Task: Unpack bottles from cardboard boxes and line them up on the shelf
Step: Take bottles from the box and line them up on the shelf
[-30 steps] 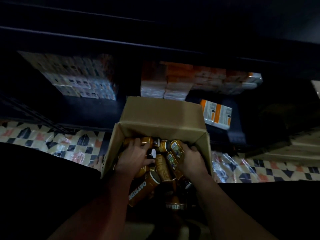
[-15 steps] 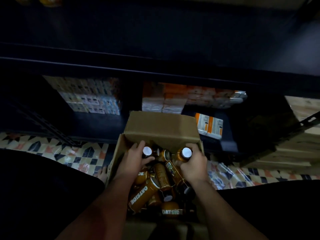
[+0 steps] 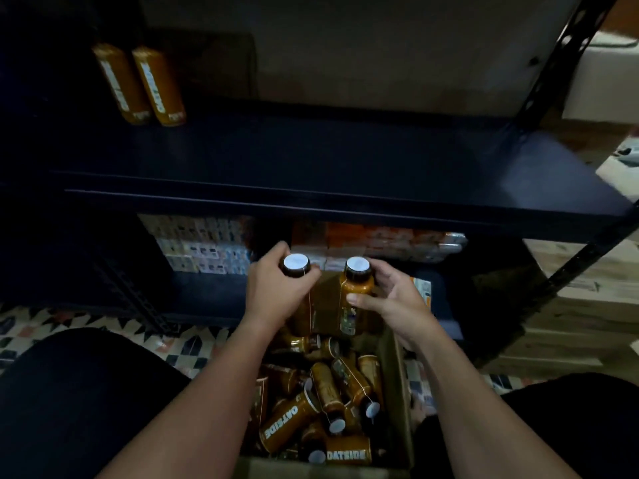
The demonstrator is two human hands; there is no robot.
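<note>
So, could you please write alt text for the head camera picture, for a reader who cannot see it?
A person's left hand and right hand each hold a brown bottle upright above an open cardboard box of loose bottles. Ahead, a dark shelf carries two similar bottles at far left.

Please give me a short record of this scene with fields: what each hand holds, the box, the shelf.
left hand: left hand grips an upright bottle near its cap
right hand: right hand grips a second bottle, cap up
box: cardboard box below the hands, many bottles lying jumbled inside
shelf: dark shelf above; two shelved bottles at its far left
</note>
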